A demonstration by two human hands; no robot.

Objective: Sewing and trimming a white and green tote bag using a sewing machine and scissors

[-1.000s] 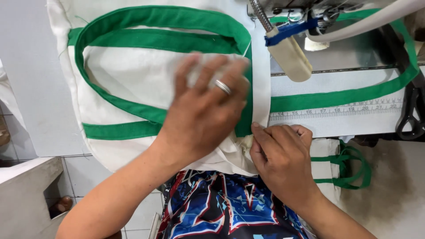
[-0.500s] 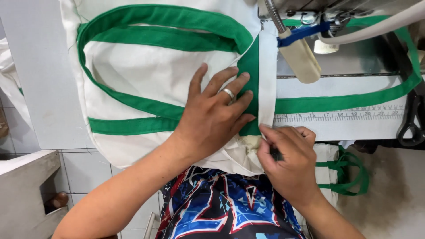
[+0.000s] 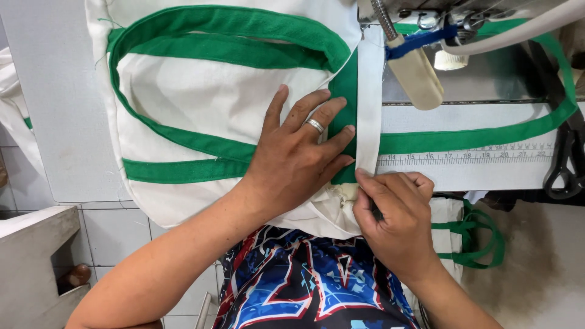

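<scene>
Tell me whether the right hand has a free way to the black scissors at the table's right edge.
Probably yes: the right hand pinches the bag hem, and only bare table lies between it and the scissors.

A grey sewing-machine desk (image 3: pixel 61 109) spans the upper part of the view. A printed measuring ruler strip (image 3: pixel 463 157) runs along its front edge at right. Black-handled scissors (image 3: pixel 563 161) hang at the far right edge. A cream cylindrical machine part (image 3: pixel 417 73) tilts downward below a metal rod. A stack of white bags with green straps (image 3: pixel 472 237) sits lower right. White wall tiles (image 3: pixel 109 234) show lower left, beside a pale wooden ledge (image 3: pixel 30 244).
</scene>
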